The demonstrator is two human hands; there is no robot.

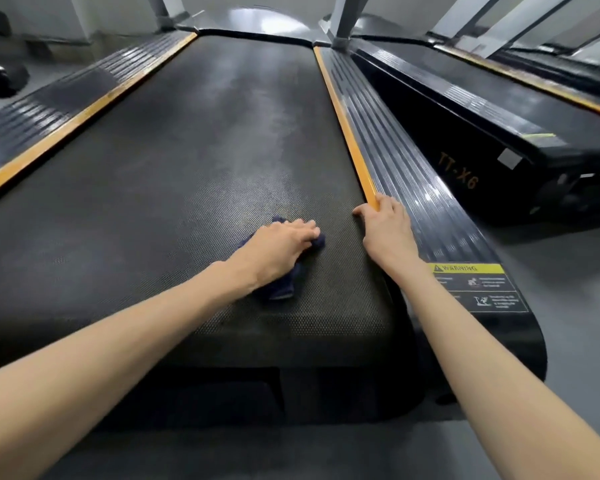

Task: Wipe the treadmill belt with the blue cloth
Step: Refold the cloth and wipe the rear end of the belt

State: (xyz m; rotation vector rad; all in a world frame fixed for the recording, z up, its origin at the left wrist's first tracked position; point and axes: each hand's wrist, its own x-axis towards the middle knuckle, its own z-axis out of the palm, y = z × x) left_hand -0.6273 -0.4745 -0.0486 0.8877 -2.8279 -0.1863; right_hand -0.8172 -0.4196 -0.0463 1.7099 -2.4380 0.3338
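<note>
- Far left: ribbed left side rail (pixel 49 109), bordered on its inner edge by an orange strip (pixel 84 116). A dark object (pixel 0 79) is seen on the floor beyond it; it cannot be identified.
- Centre: black textured treadmill belt (pixel 187 150), running away from the camera. A paler, hazy streak is noted along the middle of the belt.
- The blue cloth (pixel 281 289) lies bunched on the near part of the belt, right of the belt's centre line.
- The left hand (pixel 278 251) is laid palm down on the cloth. The grip is not clenched: the fingers are held close together and nearly straight, pressing the cloth onto the belt.
- Cloth relative to grip: most of it is covered by the palm. One fold shows past the fingertips, and a larger fold trails out below the wrist toward the camera.
- The right hand (pixel 385 230) is placed just beside the cloth hand, apart from it. Its grip is spread. The thumb rests at the belt's right edge, and the fingers lie over the near end of the right orange strip (pixel 343 123) and on the right side rail (pixel 395 161). Nothing is held.
- A yellow-headed warning label (pixel 478 289) is fixed on the near end of that rail, beside the right forearm.
- Further right: a black side panel (pixel 458 174) lettered "TT-X6", then grey floor (pixel 568 271).
</note>
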